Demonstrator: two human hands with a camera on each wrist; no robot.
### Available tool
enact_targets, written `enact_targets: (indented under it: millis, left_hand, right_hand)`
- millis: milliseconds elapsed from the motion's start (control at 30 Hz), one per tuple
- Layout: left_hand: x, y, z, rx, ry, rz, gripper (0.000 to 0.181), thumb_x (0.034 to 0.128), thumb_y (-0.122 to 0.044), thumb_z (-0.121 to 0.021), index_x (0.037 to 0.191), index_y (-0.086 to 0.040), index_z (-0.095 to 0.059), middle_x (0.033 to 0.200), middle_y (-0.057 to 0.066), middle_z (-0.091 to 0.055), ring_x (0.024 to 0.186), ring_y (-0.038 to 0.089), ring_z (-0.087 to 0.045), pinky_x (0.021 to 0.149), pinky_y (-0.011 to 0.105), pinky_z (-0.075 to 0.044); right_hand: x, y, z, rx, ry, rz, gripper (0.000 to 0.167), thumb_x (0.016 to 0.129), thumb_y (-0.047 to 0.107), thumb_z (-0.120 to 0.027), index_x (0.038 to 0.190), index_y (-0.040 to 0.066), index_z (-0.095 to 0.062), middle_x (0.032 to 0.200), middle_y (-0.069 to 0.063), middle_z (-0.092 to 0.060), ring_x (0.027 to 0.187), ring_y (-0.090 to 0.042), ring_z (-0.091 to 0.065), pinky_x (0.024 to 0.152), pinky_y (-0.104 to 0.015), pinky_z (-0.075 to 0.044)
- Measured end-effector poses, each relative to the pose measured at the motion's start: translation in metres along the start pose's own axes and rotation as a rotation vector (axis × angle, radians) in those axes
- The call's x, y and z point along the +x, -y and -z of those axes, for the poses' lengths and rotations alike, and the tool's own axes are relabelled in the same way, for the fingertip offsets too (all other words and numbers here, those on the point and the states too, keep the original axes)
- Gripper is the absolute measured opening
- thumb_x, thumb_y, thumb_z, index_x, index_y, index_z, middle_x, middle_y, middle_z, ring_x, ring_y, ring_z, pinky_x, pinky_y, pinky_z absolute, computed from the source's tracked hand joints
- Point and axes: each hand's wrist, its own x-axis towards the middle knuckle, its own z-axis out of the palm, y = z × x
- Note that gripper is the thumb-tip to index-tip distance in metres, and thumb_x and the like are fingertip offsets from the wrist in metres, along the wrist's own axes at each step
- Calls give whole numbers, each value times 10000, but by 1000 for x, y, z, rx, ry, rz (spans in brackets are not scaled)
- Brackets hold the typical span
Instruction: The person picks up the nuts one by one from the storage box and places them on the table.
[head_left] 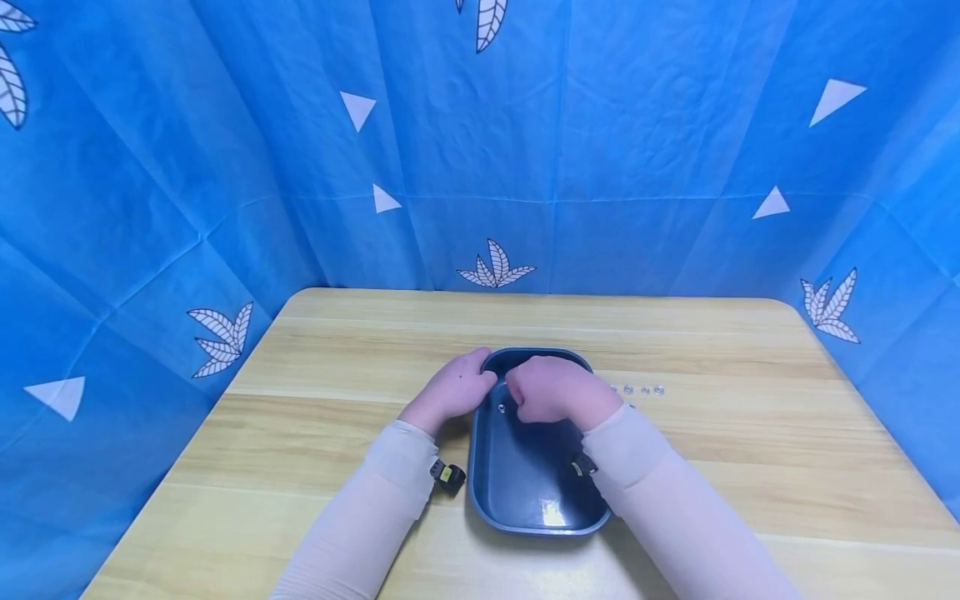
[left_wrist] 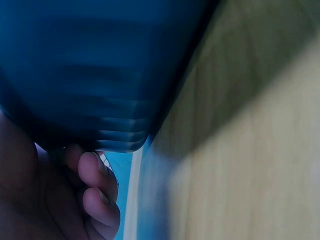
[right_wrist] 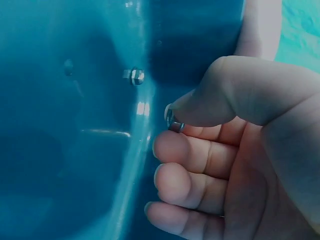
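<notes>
A dark blue tray (head_left: 517, 487) lies lengthwise on the table. My left hand (head_left: 459, 387) grips its far left corner, with the thumb at the rim; in the left wrist view the curled fingers (left_wrist: 97, 175) are against the tray's outer end. Over the tray's far part, my right hand (head_left: 551, 390) pinches a small shiny metal nut (right_wrist: 173, 121) between thumb and index finger, seen in the right wrist view. Another metal nut (right_wrist: 136, 76) lies on the tray's floor near the wall, left of the right hand in the head view.
Several small metal nuts (head_left: 645, 391) sit in a row on the wooden table (head_left: 750, 433), just right of the tray. A blue curtain (head_left: 637, 150) with white leaves and triangles hangs behind the table and at both sides. Each wrist carries a small black camera (head_left: 450, 477).
</notes>
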Motion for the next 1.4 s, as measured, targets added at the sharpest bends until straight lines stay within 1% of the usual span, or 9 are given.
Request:
enact_targets:
  millis: [100,333,467,600,800,933,1133,1233,1400]
  left_hand:
    - [1,0,0,3,-3,1,392,1000,-259,-440,1333,-108,-581,1196,55,-656,1069,238,-602,1013,478,-485]
    - [2,2,0,41,-17,-31,254,990,-256,-455,1160,-140,-604,951,25,-630,903,237,-580,844,403,-507]
    - [2,2,0,45,-18,-25,307,991,-262,-457,1221,-120,-602,1019,42,-649,947,235,-591,893,421,-512]
    - [2,2,0,40,-21,-22,324,996,-265,-464,1248,-118,-603,1082,46,-662,984,226,-602,934,435,-511]
    - [2,3,0,3,-13,-27,232,1002,-253,-467,1157,-159,-613,967,5,-642,910,218,-591,864,423,-516]
    - [2,3,0,-2,-14,-19,300,1009,-259,-470,1248,-143,-610,1077,8,-661,1001,213,-609,950,452,-509]
    - [1,3,0,17,-13,1,463,1008,-281,-453,1425,-97,-537,1330,74,-629,1238,263,-577,1070,493,-444]
    - [1,2,0,25,-13,3,488,1002,-278,-449,1447,-91,-519,1369,80,-612,1278,272,-556,1087,495,-428]
    - [-1,1,0,6,-11,-4,455,1004,-266,-450,1419,-101,-541,1315,63,-635,1221,261,-584,1064,501,-449]
  right_hand:
    - [-3,0,2,22,-13,-10,139,882,148,-667,789,211,-586,647,48,-559,633,-144,-564,611,-295,-462]
    - [-15,1,9,23,-72,19,95,854,149,-660,814,210,-599,713,80,-583,682,-137,-550,628,-302,-463]
    - [-21,-1,13,58,-121,31,125,833,125,-649,789,218,-578,715,72,-581,684,-145,-547,627,-308,-458]
    - [-29,0,18,101,-138,28,139,831,93,-635,793,211,-573,716,52,-580,685,-157,-547,625,-313,-456]
    - [-42,-2,24,115,-170,31,157,830,55,-609,793,201,-565,696,50,-558,659,-152,-528,604,-300,-437]
    - [-50,-3,28,127,-185,34,159,828,44,-597,799,196,-561,695,47,-547,652,-153,-515,602,-300,-429]
    - [-60,-7,33,146,-203,34,134,827,53,-614,835,183,-585,718,52,-561,656,-152,-522,621,-310,-455]
    - [-64,-12,33,164,-212,34,121,831,56,-627,854,172,-600,734,56,-568,657,-146,-523,622,-310,-464]
    - [-73,-22,33,191,-218,7,95,839,64,-630,857,155,-613,722,47,-566,639,-150,-520,606,-319,-464]
